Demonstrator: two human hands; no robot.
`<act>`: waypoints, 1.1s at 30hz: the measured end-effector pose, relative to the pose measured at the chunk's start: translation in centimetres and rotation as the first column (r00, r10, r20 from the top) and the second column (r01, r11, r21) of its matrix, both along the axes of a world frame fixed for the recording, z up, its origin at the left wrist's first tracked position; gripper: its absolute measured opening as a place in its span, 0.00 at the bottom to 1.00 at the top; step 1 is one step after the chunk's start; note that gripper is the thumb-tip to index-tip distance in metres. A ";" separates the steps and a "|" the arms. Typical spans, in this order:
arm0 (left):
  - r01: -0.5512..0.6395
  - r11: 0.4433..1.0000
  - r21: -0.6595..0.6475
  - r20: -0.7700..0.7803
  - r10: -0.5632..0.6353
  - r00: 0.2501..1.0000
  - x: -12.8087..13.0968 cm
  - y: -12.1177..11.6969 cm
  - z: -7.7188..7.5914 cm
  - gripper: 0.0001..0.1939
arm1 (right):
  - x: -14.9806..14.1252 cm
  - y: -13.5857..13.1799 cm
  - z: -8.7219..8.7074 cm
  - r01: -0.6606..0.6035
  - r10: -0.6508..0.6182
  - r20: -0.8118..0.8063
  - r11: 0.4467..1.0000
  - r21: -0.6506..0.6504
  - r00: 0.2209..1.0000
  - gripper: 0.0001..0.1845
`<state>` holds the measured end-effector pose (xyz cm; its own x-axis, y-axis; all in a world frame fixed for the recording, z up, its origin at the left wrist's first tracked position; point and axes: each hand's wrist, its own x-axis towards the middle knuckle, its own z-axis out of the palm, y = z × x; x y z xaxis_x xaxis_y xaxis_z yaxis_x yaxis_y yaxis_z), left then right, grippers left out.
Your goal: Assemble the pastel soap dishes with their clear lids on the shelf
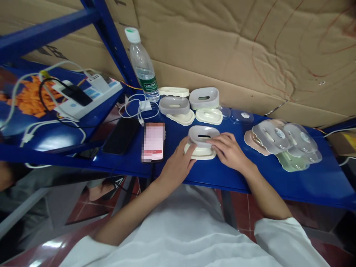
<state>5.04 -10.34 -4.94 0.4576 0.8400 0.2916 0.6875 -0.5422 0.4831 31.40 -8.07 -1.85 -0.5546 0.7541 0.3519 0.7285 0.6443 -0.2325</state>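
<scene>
In front of me on the blue table is a soap dish in two parts. Its grey oval tray [204,130] with a slot in the bottom rests over a cream base [204,152]. My left hand [181,155] grips the near left side, thumb and fingers against the base and tray. My right hand [228,149] has its thumb and fingers closed on the right edge of the tray. Behind stand other grey trays [174,105] and cream bases [209,115], some overlapping.
To the left lie a lit phone [154,142], a dark phone [121,136] and a white cable. A water bottle [144,70] stands behind them. Grey, pink and green soap dish parts [271,137] are piled at right. A power strip [94,96] sits beside orange pieces [33,98].
</scene>
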 end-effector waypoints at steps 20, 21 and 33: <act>-0.008 0.997 0.074 0.061 0.003 0.998 -1.4 -0.9 -1.4 0.24 | -3.2 -1.2 -0.4 -0.150 0.150 0.092 0.989 -0.011 0.984 0.16; -0.005 0.997 0.074 0.066 0.001 0.998 -1.2 -0.9 -1.6 0.24 | -3.0 -1.0 -0.5 -0.157 0.157 0.045 0.988 -0.016 0.987 0.16; 0.003 0.996 0.091 0.034 -0.006 0.999 -1.1 -1.0 -2.1 0.20 | -1.8 0.0 -1.7 -0.197 0.191 -0.081 0.977 -0.081 0.978 0.14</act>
